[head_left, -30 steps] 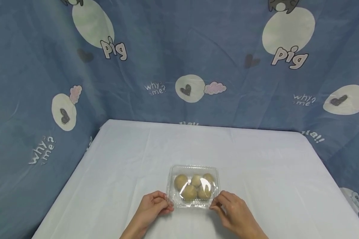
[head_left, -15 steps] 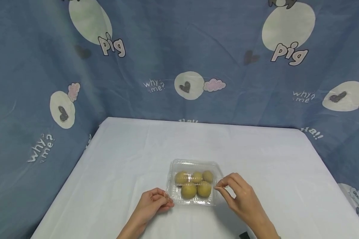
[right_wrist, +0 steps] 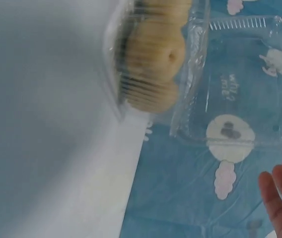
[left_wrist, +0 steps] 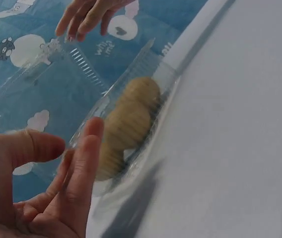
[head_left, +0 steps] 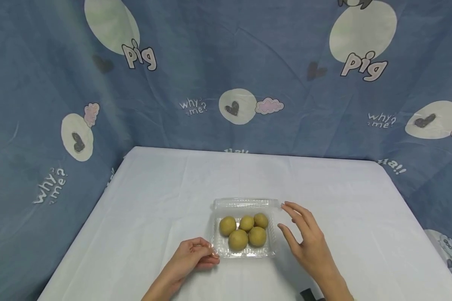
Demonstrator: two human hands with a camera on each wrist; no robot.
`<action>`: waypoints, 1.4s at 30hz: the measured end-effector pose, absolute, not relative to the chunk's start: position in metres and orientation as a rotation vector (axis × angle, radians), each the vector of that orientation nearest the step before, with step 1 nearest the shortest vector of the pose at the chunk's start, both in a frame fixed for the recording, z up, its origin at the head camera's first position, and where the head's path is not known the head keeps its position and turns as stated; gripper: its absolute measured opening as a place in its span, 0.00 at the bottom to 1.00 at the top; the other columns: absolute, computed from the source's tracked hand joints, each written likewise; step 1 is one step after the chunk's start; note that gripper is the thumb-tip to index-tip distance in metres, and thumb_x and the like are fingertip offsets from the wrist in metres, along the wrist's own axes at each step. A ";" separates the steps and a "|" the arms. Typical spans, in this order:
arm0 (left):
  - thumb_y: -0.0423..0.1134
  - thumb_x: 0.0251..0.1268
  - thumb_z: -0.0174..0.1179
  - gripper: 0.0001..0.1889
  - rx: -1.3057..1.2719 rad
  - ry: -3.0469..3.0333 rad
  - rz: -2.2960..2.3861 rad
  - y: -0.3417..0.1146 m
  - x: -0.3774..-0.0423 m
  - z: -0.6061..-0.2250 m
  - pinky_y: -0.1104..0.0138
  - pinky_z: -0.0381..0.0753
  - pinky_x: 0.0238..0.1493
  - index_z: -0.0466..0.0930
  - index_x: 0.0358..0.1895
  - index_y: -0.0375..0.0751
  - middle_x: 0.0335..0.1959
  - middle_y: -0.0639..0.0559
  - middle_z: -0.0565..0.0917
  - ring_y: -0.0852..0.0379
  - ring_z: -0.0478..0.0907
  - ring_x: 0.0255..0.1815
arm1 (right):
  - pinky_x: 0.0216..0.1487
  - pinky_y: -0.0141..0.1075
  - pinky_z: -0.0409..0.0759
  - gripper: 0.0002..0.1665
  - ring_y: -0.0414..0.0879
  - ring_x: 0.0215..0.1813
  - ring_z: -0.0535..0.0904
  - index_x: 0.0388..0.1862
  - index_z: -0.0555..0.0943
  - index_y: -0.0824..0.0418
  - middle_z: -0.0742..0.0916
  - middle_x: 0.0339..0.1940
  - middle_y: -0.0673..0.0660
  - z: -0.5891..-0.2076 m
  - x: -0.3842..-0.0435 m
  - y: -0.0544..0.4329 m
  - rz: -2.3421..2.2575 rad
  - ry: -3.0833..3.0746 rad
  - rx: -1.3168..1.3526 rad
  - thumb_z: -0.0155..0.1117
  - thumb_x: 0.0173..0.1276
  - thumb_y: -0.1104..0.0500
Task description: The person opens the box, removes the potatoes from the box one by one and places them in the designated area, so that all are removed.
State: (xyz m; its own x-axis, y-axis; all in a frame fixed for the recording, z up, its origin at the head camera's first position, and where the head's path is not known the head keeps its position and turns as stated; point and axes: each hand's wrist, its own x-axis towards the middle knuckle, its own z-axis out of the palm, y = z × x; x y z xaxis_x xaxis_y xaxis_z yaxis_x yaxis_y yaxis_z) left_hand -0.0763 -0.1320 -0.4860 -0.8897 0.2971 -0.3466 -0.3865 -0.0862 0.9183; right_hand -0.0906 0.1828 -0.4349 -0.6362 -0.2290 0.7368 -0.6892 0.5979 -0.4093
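Observation:
A clear plastic clamshell box (head_left: 245,253) sits on the white table with its lid (right_wrist: 250,59) raised. Several round yellow-brown fruits (head_left: 237,240) lie inside; in the right wrist view, one (right_wrist: 156,49) shows a small dark dimple. At the box's front left corner, my left hand (head_left: 193,256) pinches the rim between thumb and fingers. My right hand (head_left: 305,238) is to the right of the box, thumb and fingers spread apart. Its fingertips are right at the lid's edge and grip nothing.
White cloth covers the table (head_left: 154,200). Behind it and along its sides hangs a blue printed curtain (head_left: 286,75). A small black object (head_left: 307,294) shows by the right wrist at the bottom edge.
The lid has swung up and back from the box. My right hand has moved from the front right corner up and away, its fingers spreading. The left hand keeps its hold.

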 end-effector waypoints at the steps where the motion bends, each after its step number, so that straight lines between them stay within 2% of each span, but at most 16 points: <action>1: 0.34 0.66 0.61 0.09 -0.089 1.759 2.006 -0.132 -0.077 -0.486 0.63 0.87 0.40 0.76 0.40 0.28 0.34 0.40 0.86 0.48 0.86 0.36 | 0.55 0.22 0.74 0.28 0.52 0.59 0.75 0.64 0.75 0.65 0.78 0.62 0.60 -0.436 -0.091 0.184 0.935 -2.190 0.711 0.54 0.76 0.46; 3: 0.38 0.68 0.61 0.13 -0.088 1.801 1.976 -0.133 -0.079 -0.486 0.64 0.87 0.38 0.77 0.40 0.27 0.33 0.41 0.86 0.49 0.86 0.35 | 0.54 0.22 0.74 0.28 0.51 0.60 0.75 0.65 0.74 0.64 0.77 0.62 0.60 -0.438 -0.090 0.187 0.944 -2.206 0.701 0.55 0.76 0.47; 5: 0.41 0.68 0.63 0.16 -0.102 1.856 1.960 -0.132 -0.081 -0.485 0.64 0.87 0.37 0.78 0.42 0.27 0.32 0.43 0.85 0.51 0.85 0.33 | 0.54 0.23 0.75 0.25 0.50 0.58 0.77 0.64 0.75 0.64 0.79 0.60 0.58 -0.441 -0.089 0.190 0.937 -2.231 0.705 0.60 0.74 0.51; 11: 0.38 0.64 0.67 0.20 -0.172 1.948 2.014 -0.128 -0.086 -0.484 0.64 0.87 0.36 0.76 0.51 0.26 0.34 0.46 0.82 0.55 0.82 0.34 | 0.52 0.24 0.77 0.24 0.42 0.46 0.82 0.55 0.81 0.57 0.86 0.44 0.48 -0.456 -0.084 0.194 0.892 -2.405 0.709 0.72 0.59 0.67; 15: 0.34 0.63 0.67 0.21 -0.203 1.934 2.058 -0.126 -0.088 -0.484 0.65 0.87 0.36 0.75 0.54 0.25 0.34 0.47 0.81 0.56 0.80 0.34 | 0.46 0.31 0.82 0.21 0.39 0.43 0.82 0.51 0.83 0.57 0.86 0.41 0.45 -0.464 -0.082 0.193 0.896 -2.481 0.695 0.74 0.58 0.66; 19: 0.33 0.61 0.68 0.21 -0.240 1.929 2.079 -0.124 -0.088 -0.483 0.66 0.86 0.34 0.76 0.53 0.24 0.33 0.48 0.80 0.58 0.79 0.32 | 0.46 0.36 0.83 0.19 0.39 0.46 0.81 0.49 0.84 0.57 0.85 0.43 0.44 -0.467 -0.082 0.189 0.902 -2.498 0.690 0.75 0.58 0.64; 23: 0.33 0.60 0.68 0.21 -0.255 1.945 2.076 -0.123 -0.089 -0.483 0.67 0.86 0.34 0.77 0.53 0.24 0.33 0.48 0.80 0.59 0.77 0.32 | 0.48 0.36 0.83 0.19 0.41 0.49 0.81 0.48 0.85 0.56 0.85 0.45 0.44 -0.468 -0.083 0.184 0.873 -2.501 0.693 0.76 0.57 0.61; 37: 0.32 0.61 0.67 0.20 -0.257 1.927 2.079 -0.123 -0.089 -0.483 0.67 0.86 0.35 0.76 0.53 0.24 0.34 0.47 0.79 0.59 0.77 0.33 | 0.48 0.37 0.84 0.19 0.45 0.47 0.83 0.49 0.84 0.57 0.85 0.45 0.49 -0.458 -0.089 0.161 0.773 -2.629 0.786 0.76 0.58 0.57; 42: 0.32 0.61 0.68 0.21 -0.245 1.927 2.077 -0.124 -0.090 -0.483 0.67 0.86 0.35 0.76 0.54 0.24 0.35 0.47 0.80 0.59 0.77 0.33 | 0.49 0.39 0.84 0.20 0.47 0.48 0.83 0.50 0.83 0.61 0.85 0.47 0.53 -0.455 -0.090 0.151 0.737 -2.672 0.824 0.75 0.59 0.58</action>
